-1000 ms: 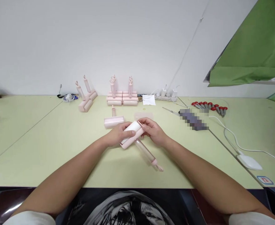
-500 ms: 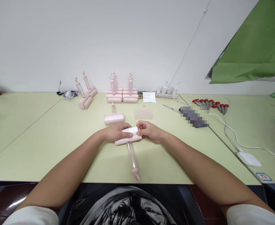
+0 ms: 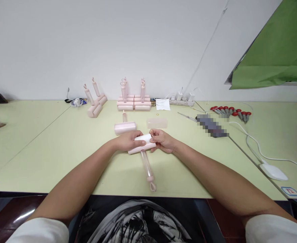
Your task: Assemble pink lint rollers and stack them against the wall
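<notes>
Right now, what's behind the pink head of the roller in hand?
A white roll lies along the far side of the pink head. The left hand covers its left end, the right hand part of its right end. Its underside and mounting are hidden.

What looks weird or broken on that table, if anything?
Nothing looks spilled or broken. The oddest bit is the dark object on the right: blocky squares hide most of it, so I can't tell what it is. A pale pink piece also lies by itself, just beyond the right hand.
</notes>
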`<action>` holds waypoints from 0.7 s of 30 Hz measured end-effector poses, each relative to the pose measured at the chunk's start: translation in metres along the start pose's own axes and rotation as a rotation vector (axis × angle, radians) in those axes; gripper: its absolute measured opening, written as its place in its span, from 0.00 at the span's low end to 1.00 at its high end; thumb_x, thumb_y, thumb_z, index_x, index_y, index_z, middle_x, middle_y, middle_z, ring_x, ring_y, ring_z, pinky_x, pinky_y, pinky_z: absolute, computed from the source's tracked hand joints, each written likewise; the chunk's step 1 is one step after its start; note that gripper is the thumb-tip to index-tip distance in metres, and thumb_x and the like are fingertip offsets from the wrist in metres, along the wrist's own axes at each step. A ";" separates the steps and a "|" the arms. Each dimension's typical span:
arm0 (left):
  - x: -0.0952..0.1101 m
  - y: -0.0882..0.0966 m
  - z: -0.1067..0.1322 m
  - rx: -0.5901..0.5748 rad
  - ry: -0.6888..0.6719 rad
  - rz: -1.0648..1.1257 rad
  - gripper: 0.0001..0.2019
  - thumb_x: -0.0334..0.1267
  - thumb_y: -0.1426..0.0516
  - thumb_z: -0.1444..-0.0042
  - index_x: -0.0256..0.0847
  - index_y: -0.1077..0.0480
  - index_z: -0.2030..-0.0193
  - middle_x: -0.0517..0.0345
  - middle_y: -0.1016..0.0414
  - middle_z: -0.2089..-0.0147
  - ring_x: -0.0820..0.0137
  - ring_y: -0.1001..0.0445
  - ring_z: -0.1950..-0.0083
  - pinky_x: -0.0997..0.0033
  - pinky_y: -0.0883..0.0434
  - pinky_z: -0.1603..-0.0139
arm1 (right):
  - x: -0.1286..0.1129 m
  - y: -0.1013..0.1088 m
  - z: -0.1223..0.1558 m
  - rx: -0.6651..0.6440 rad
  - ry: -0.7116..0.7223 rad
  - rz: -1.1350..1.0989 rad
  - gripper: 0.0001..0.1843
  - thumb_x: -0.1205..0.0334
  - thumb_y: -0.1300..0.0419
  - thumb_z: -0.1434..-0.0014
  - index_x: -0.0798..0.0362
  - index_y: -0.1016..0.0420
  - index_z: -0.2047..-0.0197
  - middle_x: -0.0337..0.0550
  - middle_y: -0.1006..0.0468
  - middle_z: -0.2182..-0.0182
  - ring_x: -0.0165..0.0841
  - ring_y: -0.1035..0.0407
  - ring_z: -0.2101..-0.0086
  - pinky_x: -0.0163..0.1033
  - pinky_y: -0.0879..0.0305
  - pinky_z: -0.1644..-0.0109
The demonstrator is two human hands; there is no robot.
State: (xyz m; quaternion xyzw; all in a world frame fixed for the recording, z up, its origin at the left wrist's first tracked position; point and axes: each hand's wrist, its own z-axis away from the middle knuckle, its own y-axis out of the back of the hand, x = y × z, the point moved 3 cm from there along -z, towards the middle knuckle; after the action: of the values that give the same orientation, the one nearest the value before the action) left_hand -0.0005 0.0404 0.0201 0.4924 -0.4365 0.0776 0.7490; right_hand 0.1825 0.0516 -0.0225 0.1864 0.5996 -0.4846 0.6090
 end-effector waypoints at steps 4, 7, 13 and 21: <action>-0.001 -0.005 0.000 0.013 -0.033 0.025 0.24 0.59 0.45 0.45 0.40 0.30 0.54 0.55 0.25 0.61 0.63 0.26 0.62 0.69 0.35 0.68 | 0.002 0.002 0.001 -0.010 0.021 -0.032 0.22 0.67 0.28 0.60 0.52 0.39 0.69 0.31 0.28 0.75 0.29 0.27 0.78 0.37 0.22 0.79; -0.003 -0.009 -0.002 0.071 -0.062 0.025 0.25 0.60 0.46 0.44 0.39 0.30 0.53 0.54 0.25 0.61 0.62 0.27 0.61 0.69 0.36 0.67 | 0.002 0.004 0.002 -0.044 0.042 -0.048 0.23 0.65 0.28 0.60 0.52 0.40 0.69 0.30 0.28 0.76 0.29 0.28 0.79 0.39 0.22 0.79; -0.002 -0.018 -0.004 0.236 -0.087 -0.042 0.25 0.61 0.49 0.41 0.38 0.31 0.57 0.54 0.26 0.63 0.63 0.29 0.64 0.68 0.38 0.68 | -0.003 0.009 0.006 0.061 0.107 0.044 0.19 0.63 0.30 0.56 0.51 0.38 0.67 0.32 0.26 0.77 0.30 0.28 0.78 0.36 0.25 0.79; 0.004 -0.034 -0.008 0.346 -0.003 -0.122 0.23 0.60 0.52 0.38 0.39 0.34 0.57 0.53 0.26 0.65 0.61 0.28 0.65 0.67 0.42 0.69 | -0.010 0.007 0.006 0.285 0.276 0.220 0.12 0.67 0.41 0.60 0.49 0.38 0.69 0.28 0.36 0.81 0.25 0.42 0.85 0.31 0.45 0.85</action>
State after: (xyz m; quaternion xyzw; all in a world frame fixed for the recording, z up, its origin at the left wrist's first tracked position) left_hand 0.0251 0.0281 -0.0009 0.6396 -0.3870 0.1052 0.6558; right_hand 0.1931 0.0538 -0.0150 0.3995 0.5785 -0.4650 0.5380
